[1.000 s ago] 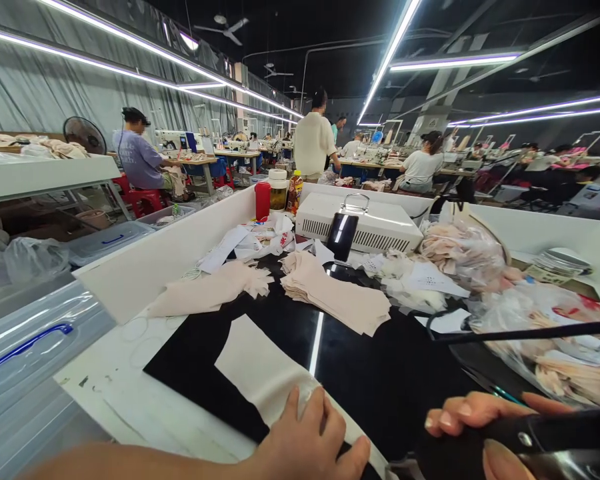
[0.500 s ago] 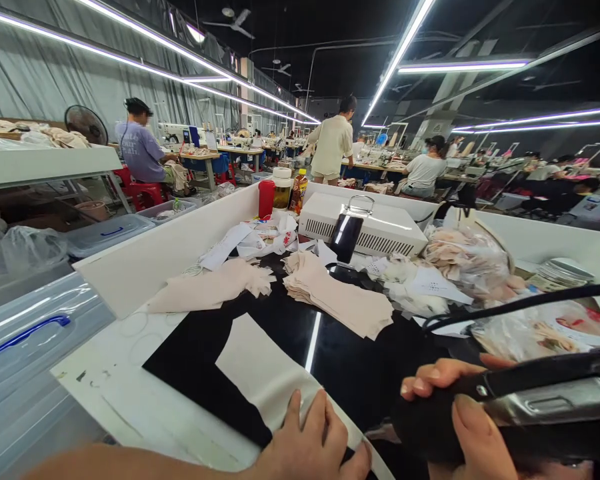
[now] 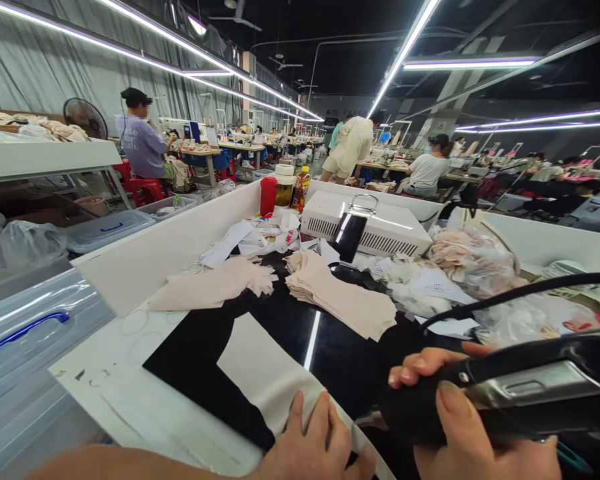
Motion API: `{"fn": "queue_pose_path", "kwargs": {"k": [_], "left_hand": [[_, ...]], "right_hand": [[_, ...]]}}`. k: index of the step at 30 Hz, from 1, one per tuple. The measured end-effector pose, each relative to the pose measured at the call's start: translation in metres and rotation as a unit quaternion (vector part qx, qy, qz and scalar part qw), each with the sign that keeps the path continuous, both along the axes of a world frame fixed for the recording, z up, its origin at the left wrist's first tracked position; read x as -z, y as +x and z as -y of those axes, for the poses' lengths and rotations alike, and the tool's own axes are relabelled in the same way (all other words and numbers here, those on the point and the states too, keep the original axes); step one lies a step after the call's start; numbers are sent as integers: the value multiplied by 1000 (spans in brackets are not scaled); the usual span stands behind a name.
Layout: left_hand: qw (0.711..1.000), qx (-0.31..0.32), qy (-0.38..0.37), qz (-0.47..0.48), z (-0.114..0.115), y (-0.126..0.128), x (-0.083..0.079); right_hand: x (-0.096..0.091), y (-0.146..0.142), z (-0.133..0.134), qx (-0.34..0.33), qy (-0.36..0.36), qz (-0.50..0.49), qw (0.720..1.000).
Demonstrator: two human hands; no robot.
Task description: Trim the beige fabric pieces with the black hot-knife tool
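One left hand lies spread on one pale cloth, one right hand clasping one black tool right of it, two peach piles beyond it

Only scraps of lettering can be read. On the back of the seated person's pale purple short-sleeved fabric T-shirt, dark letters run in three short lines: the top shows "ate", the middle ends in "ur", the bottom ends in "ath."; the start of each line is unclear. Bold red characters stand on a crumpled white sheet, too blurred to read. The label on the slim amber bottle with a yellow cap is illegible, as are small dark marks on a white, angular sheet and the small pale sign on the grey pillar.
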State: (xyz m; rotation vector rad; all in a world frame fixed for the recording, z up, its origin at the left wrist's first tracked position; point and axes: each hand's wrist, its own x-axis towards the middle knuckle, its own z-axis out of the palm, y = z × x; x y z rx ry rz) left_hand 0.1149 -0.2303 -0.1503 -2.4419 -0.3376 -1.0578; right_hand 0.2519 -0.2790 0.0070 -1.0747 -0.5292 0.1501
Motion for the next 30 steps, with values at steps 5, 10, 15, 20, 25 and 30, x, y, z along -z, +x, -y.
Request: {"fn": "queue_pose_path", "kwargs": {"k": [5, 10, 15, 20, 25, 30], "left_hand": [[1000, 1, -4, -18, 0, -2, 11], [1000, -1, 12, -20, 0, 0, 9], [1000, -19, 6, -23, 2, -1, 11], [999, -24, 7, -22, 4, -1, 16], [999, -23, 4, -33, 5, 1, 23], [1000, -29, 6, -9, 6, 4, 27]], "right_hand": [[2, -1, -2, -15, -27, 13, 999], [1, -2, -9, -24, 14, 7, 1000], [7, -2, -16, -40, 10, 9, 999], [2, -5, -20, -30, 6, -17, 999], [-7, -7, -25, -19, 16, -18, 1000], [-5, -6, -28, -43, 16, -1, 999]]}}
